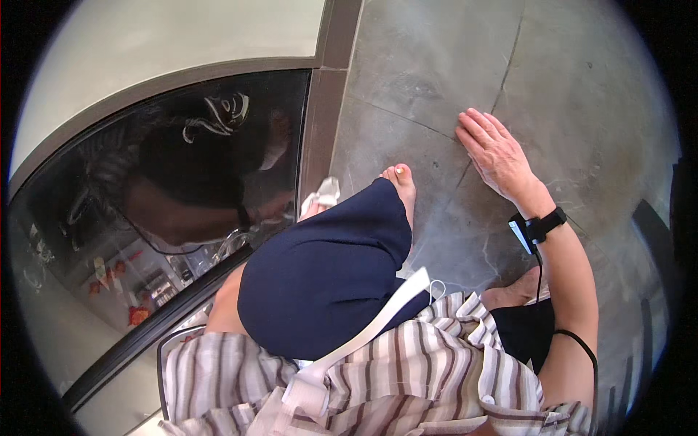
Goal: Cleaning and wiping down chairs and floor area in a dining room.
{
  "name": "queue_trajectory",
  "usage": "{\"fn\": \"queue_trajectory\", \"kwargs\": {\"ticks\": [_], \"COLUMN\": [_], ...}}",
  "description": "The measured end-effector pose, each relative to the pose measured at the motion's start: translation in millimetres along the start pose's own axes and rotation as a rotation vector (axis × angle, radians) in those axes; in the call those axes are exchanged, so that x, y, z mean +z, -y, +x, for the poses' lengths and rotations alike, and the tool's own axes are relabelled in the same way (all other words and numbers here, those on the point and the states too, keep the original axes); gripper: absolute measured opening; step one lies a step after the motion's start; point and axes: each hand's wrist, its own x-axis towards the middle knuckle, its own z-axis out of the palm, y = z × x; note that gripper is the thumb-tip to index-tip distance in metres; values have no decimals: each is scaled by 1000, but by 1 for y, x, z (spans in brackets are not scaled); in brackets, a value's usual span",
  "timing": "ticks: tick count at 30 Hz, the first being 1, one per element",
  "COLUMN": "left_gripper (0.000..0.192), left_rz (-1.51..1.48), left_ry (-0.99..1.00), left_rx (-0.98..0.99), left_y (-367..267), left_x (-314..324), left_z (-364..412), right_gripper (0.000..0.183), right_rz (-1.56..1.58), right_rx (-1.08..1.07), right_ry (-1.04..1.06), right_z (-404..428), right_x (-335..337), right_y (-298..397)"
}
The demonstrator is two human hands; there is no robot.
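Observation:
My left hand (pixel 313 210) shows only as fingertips past my raised knee. The fingers press on a crumpled white cloth (pixel 328 192) at the brown frame (pixel 323 128) of a dark glass panel (pixel 262 163), close to the floor. My knee in dark navy trousers (pixel 322 267) hides the rest of that hand. Out to the right, my right hand (pixel 493 155) is stretched flat, palm down and holding nothing, over the grey tile floor (pixel 431 60). Whether its palm touches the tile I cannot tell. A black strap with a small device (pixel 537 226) circles the right wrist.
Pale streaks (pixel 223 117) mark the dark panel, which mirrors my arm and the room. A black bar (pixel 163 321) runs along its near edge. Above the frame is a cream surface (pixel 202 32). My bare feet (pixel 404 182) are on the tile. A white strap (pixel 376 327) hangs before my striped shirt.

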Motion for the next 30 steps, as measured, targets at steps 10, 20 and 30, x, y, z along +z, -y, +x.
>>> {"fn": "queue_trajectory", "kwargs": {"ticks": [10, 20, 30], "left_gripper": [21, 27, 27], "left_rz": [583, 944, 672], "left_ry": [-340, -481, -244], "left_rx": [1168, 919, 926], "left_y": [150, 84, 248], "left_x": [-90, -170, -74], "left_z": [23, 83, -24], "right_gripper": [38, 41, 47], "right_rz": [-69, -23, -69], "right_rx": [16, 36, 21], "right_ry": [-85, -42, -8], "right_z": [4, 2, 5], "right_x": [-4, -6, -5], "right_y": [5, 2, 6]}}
